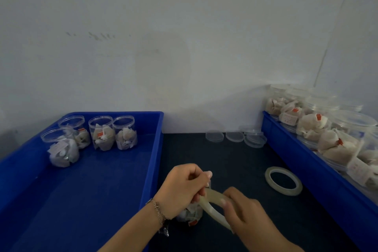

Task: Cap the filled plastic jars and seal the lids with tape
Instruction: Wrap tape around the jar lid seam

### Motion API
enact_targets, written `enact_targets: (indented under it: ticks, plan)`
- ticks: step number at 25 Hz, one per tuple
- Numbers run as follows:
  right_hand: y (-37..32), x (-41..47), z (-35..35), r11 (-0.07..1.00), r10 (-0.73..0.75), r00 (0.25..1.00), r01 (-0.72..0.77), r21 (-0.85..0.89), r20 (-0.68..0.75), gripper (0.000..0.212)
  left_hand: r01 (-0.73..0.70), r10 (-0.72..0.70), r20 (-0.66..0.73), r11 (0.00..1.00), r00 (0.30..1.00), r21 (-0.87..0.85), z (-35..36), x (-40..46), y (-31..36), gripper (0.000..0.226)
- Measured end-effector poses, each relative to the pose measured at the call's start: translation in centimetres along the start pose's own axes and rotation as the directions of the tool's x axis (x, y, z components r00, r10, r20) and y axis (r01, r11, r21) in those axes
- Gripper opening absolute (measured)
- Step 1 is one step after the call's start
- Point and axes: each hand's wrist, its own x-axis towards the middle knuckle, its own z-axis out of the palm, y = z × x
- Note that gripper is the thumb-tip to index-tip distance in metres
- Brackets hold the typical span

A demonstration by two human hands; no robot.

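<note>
Taping step under way at the tabletop's near edge

Left hand (pixel 184 188) pinches the tape end above a filled jar (pixel 191 214); right hand (pixel 245 210) grips the tape roll (pixel 212 208). Next move likely calls for wrapping tape around the lid seam. Spare roll (pixel 284 180) and loose lids (pixel 235 136) leave open room between the two blue bins (pixel 155 149)
</note>
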Motion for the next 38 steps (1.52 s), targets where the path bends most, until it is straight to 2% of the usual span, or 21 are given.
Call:
enact_targets:
  ticks: [1, 2, 5, 7, 9, 11, 13, 14, 16, 18, 20, 23, 25, 27, 28, 30, 31, 33, 35, 37, 38]
  plan:
    - [0.1, 0.3, 0.0, 0.999, 0.032, 0.998, -0.032, -0.012, 0.051, 0.008, -0.049, 0.049, -0.018, 0.999, 0.999, 0.006, -0.1, -0.1, 0.2, 0.028]
    - [0.1, 0.5, 0.0, 0.997, 0.074, 0.992, -0.071, -0.036, 0.101, 0.019, -0.094, 0.094, -0.042, 0.996, 0.995, 0.012, -0.1, -0.3, 0.4, 0.027]
    - [0.4, 1.1, 0.3, 0.957, 0.242, 0.948, -0.198, -0.213, 0.206, 0.079, -0.177, 0.178, -0.058, 0.984, 0.982, 0.024, 0.0, -0.9, 0.7, 0.025]
    - [0.4, 1.3, 0.1, 0.948, 0.316, 0.885, -0.287, -0.135, 0.343, 0.096, -0.183, 0.184, -0.04, 0.983, 0.982, 0.031, -0.1, -0.9, 0.7, 0.022]
    - [0.7, 0.5, -0.7, 0.927, 0.211, 0.827, -0.338, 0.162, 0.521, 0.105, -0.185, 0.186, -0.084, 0.983, 0.979, 0.02, -0.7, -0.5, 0.7, 0.022]
    - [0.8, -1.0, -1.2, 0.778, 0.072, 0.807, -0.413, 0.474, 0.586, 0.099, -0.2, 0.203, -0.17, 0.979, 0.964, 0.034, -1.9, 0.1, 0.7, 0.023]
    - [0.5, -2.3, -2.0, 0.594, -0.043, 0.737, -0.524, 0.611, 0.674, 0.092, -0.231, 0.244, -0.199, 0.969, 0.949, 0.088, -2.9, 0.6, 0.5, 0.023]
    - [0.2, -2.3, -1.5, 0.561, -0.056, 0.695, -0.572, 0.598, 0.717, 0.101, -0.25, 0.27, -0.177, 0.96, 0.947, 0.125, -3.1, 0.6, 0.3, 0.023]
    - [0.0, -1.4, -0.4, 0.623, -0.054, 0.718, -0.519, 0.586, 0.694, 0.132, -0.286, 0.306, -0.082, 0.939, 0.949, 0.191, -3.3, 0.7, 0.0, 0.022]
    - [-0.7, -0.5, -1.3, 0.706, -0.088, 0.76, -0.408, 0.579, 0.643, 0.147, -0.308, 0.311, 0.016, 0.932, 0.95, 0.193, -3.2, 0.5, 0.0, 0.029]
    - [-0.1, 0.0, -2.0, 0.816, -0.059, 0.723, -0.363, 0.451, 0.688, 0.118, -0.321, 0.315, 0.062, 0.936, 0.947, 0.147, -3.3, 0.5, 0.2, 0.03]
    - [1.2, -1.4, -2.2, 0.835, 0.079, 0.79, -0.385, 0.392, 0.608, 0.054, -0.269, 0.267, 0.095, 0.963, 0.959, 0.012, -3.5, 0.7, 0.2, 0.034]
    - [1.7, -1.5, -1.8, 0.878, 0.203, 0.833, -0.388, 0.281, 0.515, 0.041, -0.204, 0.202, 0.14, 0.979, 0.969, -0.001, -3.5, 0.9, -0.3, 0.043]
    - [1.5, -1.6, -0.9, 0.919, 0.25, 0.901, -0.336, 0.208, 0.354, 0.033, -0.191, 0.163, 0.178, 0.97, 0.97, 0.152, -3.3, 1.1, -0.7, 0.043]
    - [1.3, -1.7, -0.4, 0.916, 0.276, 0.925, -0.336, 0.221, 0.263, 0.028, -0.223, 0.171, 0.189, 0.927, 0.967, 0.3, -3.3, 1.1, -1.1, 0.037]
    - [1.2, -1.6, 0.3, 0.932, 0.291, 0.954, -0.299, 0.207, 0.067, 0.02, -0.294, 0.235, 0.179, 0.715, 0.956, 0.634, -3.4, 1.4, -1.4, 0.026]
    - [1.2, -1.6, 0.6, 0.946, 0.286, 0.958, -0.278, 0.166, -0.026, 0.019, -0.311, 0.268, 0.176, 0.636, 0.947, 0.707, -3.5, 1.3, -1.5, 0.023]
    - [1.3, -1.6, 0.9, 0.976, 0.219, 0.957, -0.218, 0.026, -0.188, 0.024, -0.314, 0.274, 0.175, 0.63, 0.946, 0.71, -3.9, 1.3, -1.5, 0.023]
    - [0.9, -1.8, 1.3, 0.973, 0.072, 0.958, -0.128, -0.192, -0.277, 0.024, -0.24, 0.178, 0.166, 0.583, 0.97, 0.776, -4.2, 1.3, -1.2, 0.033]
    - [0.0, -2.2, 1.4, 0.881, -0.073, 0.96, -0.064, -0.468, -0.269, 0.02, -0.122, 0.079, 0.1, 0.384, 0.992, 0.915, -4.2, 1.0, -0.9, 0.056]
    - [-0.6, -2.4, 1.5, 0.815, -0.132, 0.96, -0.036, -0.579, -0.246, 0.019, -0.098, 0.111, 0.067, 0.302, 0.992, 0.948, -4.1, 0.9, -0.7, 0.063]
